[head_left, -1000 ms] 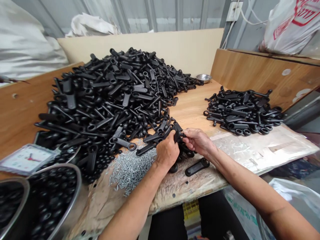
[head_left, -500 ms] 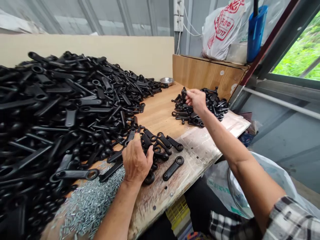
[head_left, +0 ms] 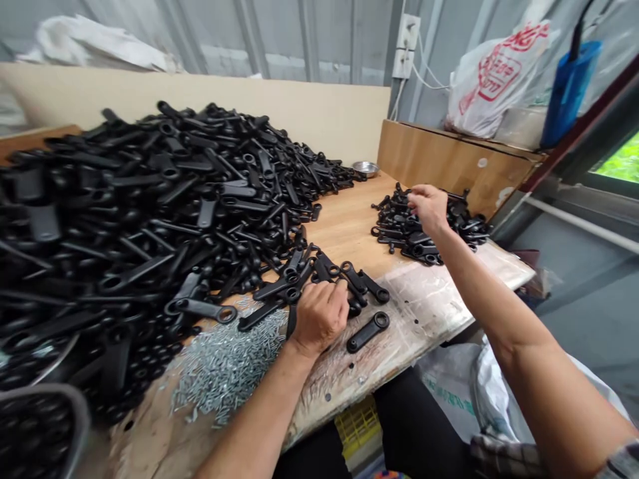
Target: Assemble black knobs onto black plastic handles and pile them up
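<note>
Left hand (head_left: 319,316): knuckles up, fingers curled shut over the near cluster (head_left: 344,279) of black ring-ended levers. One lever's shank pokes out under the palm.

Right hand (head_left: 428,206): arm stretched forward and to the right, fingers bent down onto the small pile (head_left: 439,233) of the same levers. Cannot tell if it grips one or only touches.

Around the hands:
- big heap (head_left: 150,206) of levers, left of and beyond the left hand
- screws (head_left: 224,362), a grey scatter just left of the left wrist
- loose lever (head_left: 368,331), alone, just right of the left hand, on the plastic sheet (head_left: 439,306) over the bench (head_left: 349,226)
- steel dish (head_left: 365,167), far side, between heap and pile

Judgement on handling:
- The ring ends look likely to hook into each other, so lift or set a lever straight rather than drag it.
- Keep the small pile apart from the big heap.
- Keep the left hand's grip firm enough that the cluster does not slide into the screws.
</note>
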A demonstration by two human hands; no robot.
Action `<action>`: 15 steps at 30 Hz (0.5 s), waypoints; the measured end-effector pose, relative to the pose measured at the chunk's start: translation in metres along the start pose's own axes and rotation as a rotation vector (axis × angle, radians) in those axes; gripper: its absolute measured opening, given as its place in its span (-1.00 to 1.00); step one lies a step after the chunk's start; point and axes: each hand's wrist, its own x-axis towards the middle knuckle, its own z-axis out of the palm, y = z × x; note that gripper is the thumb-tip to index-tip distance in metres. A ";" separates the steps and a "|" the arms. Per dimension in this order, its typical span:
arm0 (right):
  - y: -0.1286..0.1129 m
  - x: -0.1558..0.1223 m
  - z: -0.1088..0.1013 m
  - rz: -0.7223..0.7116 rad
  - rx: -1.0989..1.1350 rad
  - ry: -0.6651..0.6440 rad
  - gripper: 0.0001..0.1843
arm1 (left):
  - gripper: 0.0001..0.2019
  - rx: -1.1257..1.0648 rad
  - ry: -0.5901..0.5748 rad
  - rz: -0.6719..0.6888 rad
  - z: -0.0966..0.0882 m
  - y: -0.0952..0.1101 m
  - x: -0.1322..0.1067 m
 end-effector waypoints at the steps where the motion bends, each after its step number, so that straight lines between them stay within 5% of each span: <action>1: -0.007 -0.012 0.014 -0.039 0.008 -0.110 -0.82 | -0.77 -0.005 0.006 0.002 0.000 -0.001 0.000; 5: -0.041 -0.064 0.046 -0.303 -0.294 -0.834 -0.83 | -0.75 0.022 0.082 -0.103 -0.003 -0.007 -0.001; 7: -0.054 -0.084 0.048 -0.403 -0.572 -1.040 -0.79 | -0.75 0.023 0.077 -0.107 -0.006 -0.006 -0.001; 11: -0.055 -0.101 0.053 -0.424 -0.971 -1.098 -0.70 | -0.77 -0.007 -0.034 -0.027 -0.008 0.003 0.000; 15: -0.034 -0.097 0.066 -0.438 -1.033 -1.121 -0.75 | -0.81 -0.040 -0.088 -0.059 -0.004 0.006 0.001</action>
